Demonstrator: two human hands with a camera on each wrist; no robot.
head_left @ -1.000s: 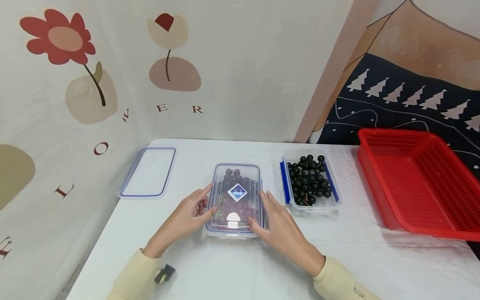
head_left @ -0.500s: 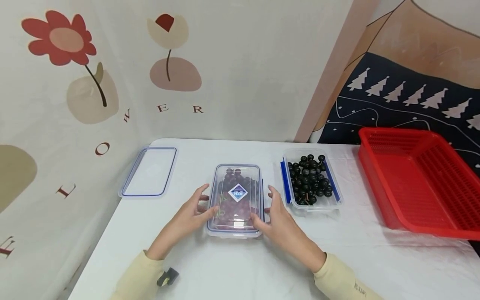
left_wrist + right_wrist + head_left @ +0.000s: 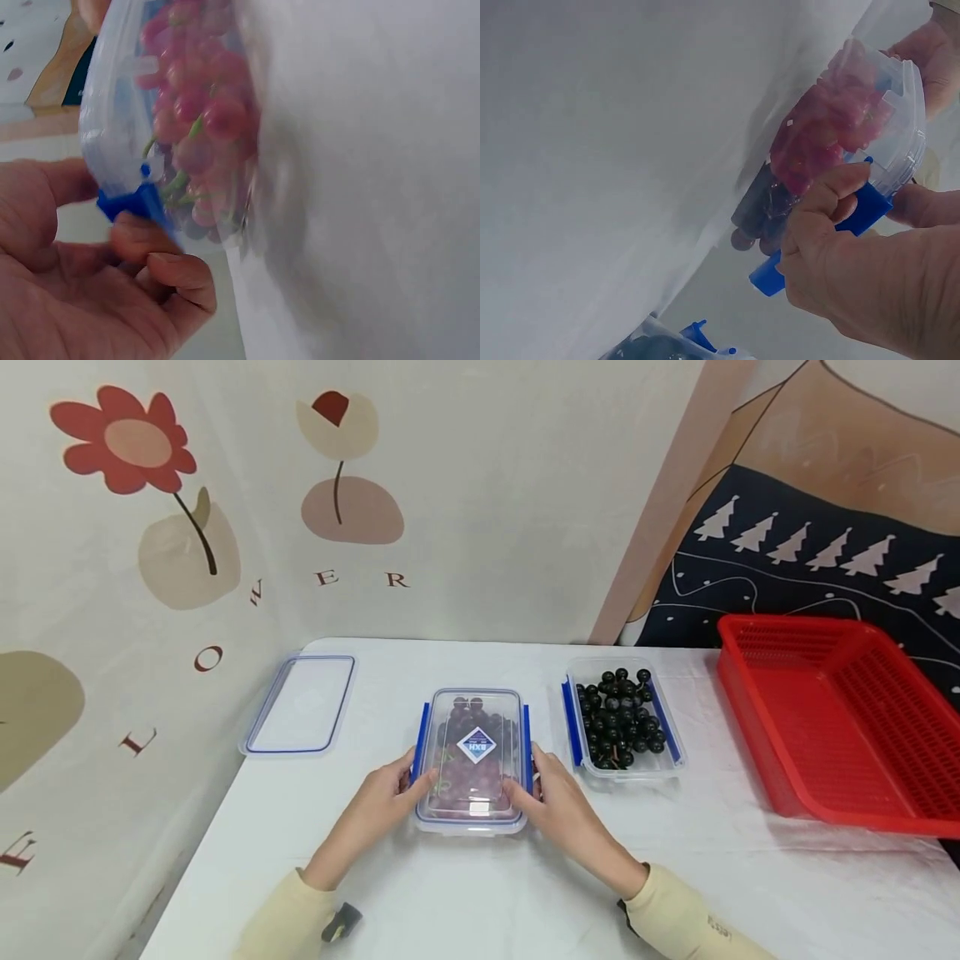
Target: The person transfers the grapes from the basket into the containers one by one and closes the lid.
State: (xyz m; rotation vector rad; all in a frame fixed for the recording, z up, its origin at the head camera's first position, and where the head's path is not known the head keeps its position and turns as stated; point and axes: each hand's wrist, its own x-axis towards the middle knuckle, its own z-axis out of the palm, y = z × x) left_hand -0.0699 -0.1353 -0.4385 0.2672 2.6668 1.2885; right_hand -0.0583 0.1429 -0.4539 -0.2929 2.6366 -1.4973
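Note:
A clear lidded food container (image 3: 465, 814) with a blue seal and a diamond label stands on the white table, with red and dark grapes (image 3: 223, 118) inside. Both long sides have blue latches, which stick out sideways in the head view. My left hand (image 3: 378, 800) has its thumb over the lid's edge and curled fingers at the left latch (image 3: 131, 204). On the other side my right hand (image 3: 566, 806) also rests its thumb on the lid, its fingers curled around the right latch (image 3: 868, 210).
Right of the container is an open clear box (image 3: 666, 762) of dark grapes with its blue latches down. A loose clear lid (image 3: 303, 702) lies at the back left. The red plastic basket (image 3: 802, 710) stands at the far right.
Both hands have closed in on the container's sides, the right one after moving slightly off. The blue latches now stand out on both sides; before, only a thin edge showed on the right.

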